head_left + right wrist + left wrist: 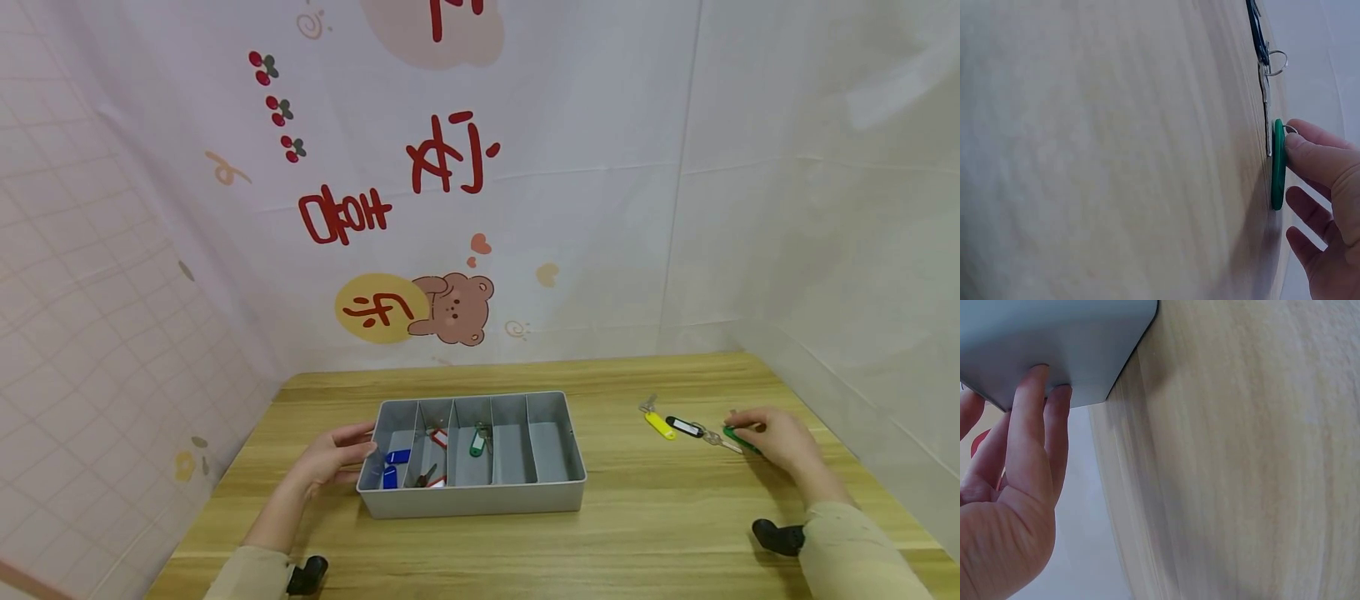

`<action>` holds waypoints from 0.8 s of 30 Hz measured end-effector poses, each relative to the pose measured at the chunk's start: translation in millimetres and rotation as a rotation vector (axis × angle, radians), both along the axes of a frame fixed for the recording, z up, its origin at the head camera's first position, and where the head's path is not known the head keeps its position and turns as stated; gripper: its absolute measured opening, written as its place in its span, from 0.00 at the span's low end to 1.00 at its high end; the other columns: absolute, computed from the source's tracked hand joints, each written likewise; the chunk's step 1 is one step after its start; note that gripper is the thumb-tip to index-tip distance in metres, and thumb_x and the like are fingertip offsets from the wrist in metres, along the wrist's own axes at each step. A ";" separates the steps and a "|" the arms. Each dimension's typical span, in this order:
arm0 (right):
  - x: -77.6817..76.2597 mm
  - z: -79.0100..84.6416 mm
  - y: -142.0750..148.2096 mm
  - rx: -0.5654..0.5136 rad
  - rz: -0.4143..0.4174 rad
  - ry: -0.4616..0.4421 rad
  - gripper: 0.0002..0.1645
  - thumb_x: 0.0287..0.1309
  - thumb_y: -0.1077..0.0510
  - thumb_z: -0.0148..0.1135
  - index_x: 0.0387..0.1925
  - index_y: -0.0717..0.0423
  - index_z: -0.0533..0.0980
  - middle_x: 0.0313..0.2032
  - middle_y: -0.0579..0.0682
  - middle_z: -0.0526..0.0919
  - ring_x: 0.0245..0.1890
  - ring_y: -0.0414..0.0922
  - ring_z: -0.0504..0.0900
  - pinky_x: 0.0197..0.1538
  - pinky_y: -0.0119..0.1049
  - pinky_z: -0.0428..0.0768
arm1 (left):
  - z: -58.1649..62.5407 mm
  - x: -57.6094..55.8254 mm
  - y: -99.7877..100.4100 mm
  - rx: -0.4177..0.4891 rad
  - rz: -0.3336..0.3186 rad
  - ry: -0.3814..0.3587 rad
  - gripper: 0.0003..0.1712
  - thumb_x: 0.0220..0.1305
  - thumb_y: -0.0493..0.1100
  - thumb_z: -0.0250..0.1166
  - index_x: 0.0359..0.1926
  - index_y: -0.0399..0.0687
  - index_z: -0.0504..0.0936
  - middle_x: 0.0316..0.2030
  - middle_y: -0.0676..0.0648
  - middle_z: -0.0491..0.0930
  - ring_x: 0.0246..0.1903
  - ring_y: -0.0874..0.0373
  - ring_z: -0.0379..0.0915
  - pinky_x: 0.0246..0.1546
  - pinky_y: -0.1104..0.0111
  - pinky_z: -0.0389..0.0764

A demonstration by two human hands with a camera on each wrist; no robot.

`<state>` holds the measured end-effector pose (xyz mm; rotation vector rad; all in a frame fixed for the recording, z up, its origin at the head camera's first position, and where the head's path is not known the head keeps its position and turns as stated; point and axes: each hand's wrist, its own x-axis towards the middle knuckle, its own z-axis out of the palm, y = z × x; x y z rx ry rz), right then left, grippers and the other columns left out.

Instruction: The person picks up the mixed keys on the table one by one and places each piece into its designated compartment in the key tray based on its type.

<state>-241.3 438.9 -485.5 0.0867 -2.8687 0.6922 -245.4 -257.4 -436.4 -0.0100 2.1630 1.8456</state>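
Observation:
A grey divided box point(480, 502) stands on the table with its compartments in a row. My left hand point(333, 454) holds its left wall; two fingers point(1029, 425) lie against the outer side, another reaches the rim. At the right, my right hand point(776, 437) pinches a green key tag point(1279, 165) by its ring end, between thumb and finger. The tag stands on edge at the tabletop. Just left of it lie a black key tag point(684, 427) with a key, and a yellow key tag point(660, 425) with a key.
Blue key tags point(397, 457) lie in the leftmost compartment, red key tags point(439, 437) in the second, and a green-framed key tag point(477, 442) in the middle one. A printed white curtain point(600, 208) hangs behind and beside the wooden table point(637, 533).

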 end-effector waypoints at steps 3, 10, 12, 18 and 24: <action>0.8 0.1 -1.6 -0.003 -0.009 -0.003 0.10 0.60 0.60 0.68 0.42 0.59 0.86 0.48 0.69 0.81 0.40 0.62 0.79 0.41 0.60 0.76 | 0.2 0.1 0.1 0.004 -0.003 0.002 0.39 0.66 0.37 0.66 0.72 0.31 0.60 0.63 0.29 0.68 0.46 0.52 0.79 0.44 0.54 0.84; 2.5 -0.5 -2.8 -0.016 -0.034 -0.012 0.11 0.62 0.57 0.67 0.41 0.59 0.86 0.47 0.68 0.82 0.41 0.64 0.79 0.41 0.60 0.75 | -0.3 0.1 0.1 -0.003 -0.002 0.006 0.39 0.66 0.38 0.67 0.72 0.31 0.60 0.63 0.28 0.67 0.47 0.52 0.79 0.43 0.55 0.84; 2.6 -0.8 -2.0 -0.013 -0.043 -0.013 0.11 0.63 0.57 0.66 0.42 0.59 0.85 0.47 0.69 0.81 0.41 0.64 0.79 0.41 0.60 0.75 | -0.5 0.1 0.0 -0.003 -0.002 0.006 0.39 0.66 0.38 0.67 0.72 0.31 0.60 0.63 0.28 0.67 0.47 0.52 0.79 0.43 0.55 0.84; 4.0 0.3 -1.0 -0.015 -0.065 -0.019 0.13 0.65 0.55 0.64 0.44 0.60 0.85 0.47 0.68 0.81 0.41 0.63 0.78 0.40 0.59 0.75 | -0.9 -0.4 -0.2 0.000 -0.002 0.006 0.39 0.66 0.38 0.67 0.72 0.32 0.61 0.64 0.30 0.68 0.46 0.52 0.79 0.43 0.54 0.84; 5.7 1.9 -1.9 -0.024 -0.073 0.024 0.13 0.65 0.55 0.64 0.43 0.60 0.84 0.43 0.66 0.83 0.38 0.61 0.79 0.37 0.55 0.75 | -1.7 -1.2 -0.6 0.005 -0.003 0.005 0.39 0.66 0.38 0.67 0.72 0.32 0.60 0.64 0.29 0.68 0.46 0.52 0.80 0.43 0.54 0.84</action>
